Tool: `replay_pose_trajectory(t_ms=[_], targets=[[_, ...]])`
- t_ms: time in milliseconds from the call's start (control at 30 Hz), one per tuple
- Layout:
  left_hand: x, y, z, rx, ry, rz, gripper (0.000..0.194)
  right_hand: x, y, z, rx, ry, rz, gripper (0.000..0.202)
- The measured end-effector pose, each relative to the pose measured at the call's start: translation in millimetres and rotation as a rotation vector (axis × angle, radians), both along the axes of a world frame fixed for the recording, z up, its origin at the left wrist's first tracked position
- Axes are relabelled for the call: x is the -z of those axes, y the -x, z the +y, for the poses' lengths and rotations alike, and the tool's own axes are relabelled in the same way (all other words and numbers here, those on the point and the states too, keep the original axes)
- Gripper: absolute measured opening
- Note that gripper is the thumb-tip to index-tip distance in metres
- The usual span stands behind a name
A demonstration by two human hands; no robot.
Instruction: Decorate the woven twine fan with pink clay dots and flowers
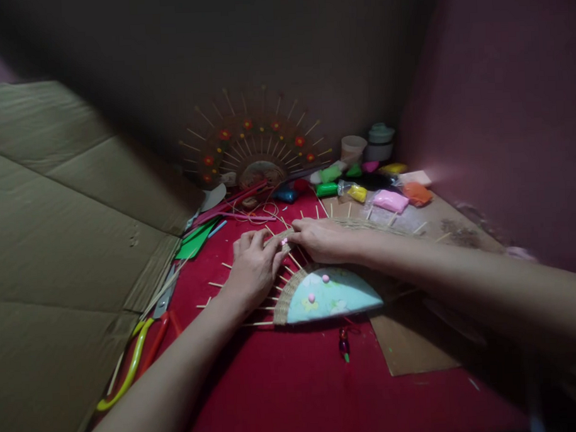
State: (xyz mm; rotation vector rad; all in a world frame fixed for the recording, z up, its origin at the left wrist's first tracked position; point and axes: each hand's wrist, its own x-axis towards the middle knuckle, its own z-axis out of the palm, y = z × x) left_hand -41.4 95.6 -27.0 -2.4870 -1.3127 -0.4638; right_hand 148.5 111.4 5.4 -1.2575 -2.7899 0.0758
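A half-round woven fan (291, 298) lies on the red surface, with a pale blue floral centre (340, 293), thin sticks radiating outward and a woven outer band (364, 224). Two small pink balls sit on its blue centre. At the band's upper left is a small pink clay piece (284, 241), between the fingertips of both hands. My left hand (252, 264) is closed, thumb and fingers bent against the band. From the right, my right hand (320, 240) grips the band, its fingertips beside the pink piece. Fingers partly hide what each touches.
Behind stands a similar fan with red flowers (247, 125). Coloured clay packets, such as a pink one (390, 201), lie at the back right near a cup (353, 149) and a lidded jar (380, 142). Yellow-handled scissors (137, 360) lie left, beside a cardboard wall (57, 249).
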Motion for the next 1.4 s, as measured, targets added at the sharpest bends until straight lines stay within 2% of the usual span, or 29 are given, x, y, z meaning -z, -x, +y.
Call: replay_pose_trajectory(t_ms=[333,633,733,833,900,967,1100,1200,1300,1400], targets=[[1.6,-3,0,0.011,0.034,0.011,0.034,-3.1,1,0,0.022,0.027,0.011,0.029],[2.2,-2,0,0.004,0.041,0.0,0.035,2.1,-4,7,0.052,0.047,0.084,0.031],[0.2,-1,-1,-0.002,0.025,-0.007,0.034,-9.2,-10,3,0.054,0.059,0.095,0.025],[-4.9,3,-1,-0.032,0.005,-0.004,0.034,-33.4,-21,-11,0.024,0.116,0.092,0.017],[-9.6,5,-2,-0.058,-0.002,-0.014,0.034,-48.0,-28,-24,0.002,0.253,0.099,0.01],[-14.0,8,-3,-0.069,-0.003,-0.037,0.035,-53.8,-33,-36,-0.029,0.341,0.093,0.006],[-18.6,10,-7,-0.068,-0.001,-0.063,0.035,-38.6,-36,-50,-0.057,0.28,0.057,0.004],[-18.2,11,-9,-0.072,0.001,-0.062,0.034,-26.9,-34,-52,-0.077,0.259,0.089,0.011],[-15.9,13,-7,-0.084,0.001,-0.058,0.034,-30.4,-32,-46,-0.031,0.285,0.111,0.011],[-13.2,16,-5,-0.117,0.0,-0.037,0.033,-39.2,-24,-29,0.02,0.254,0.171,0.011]])
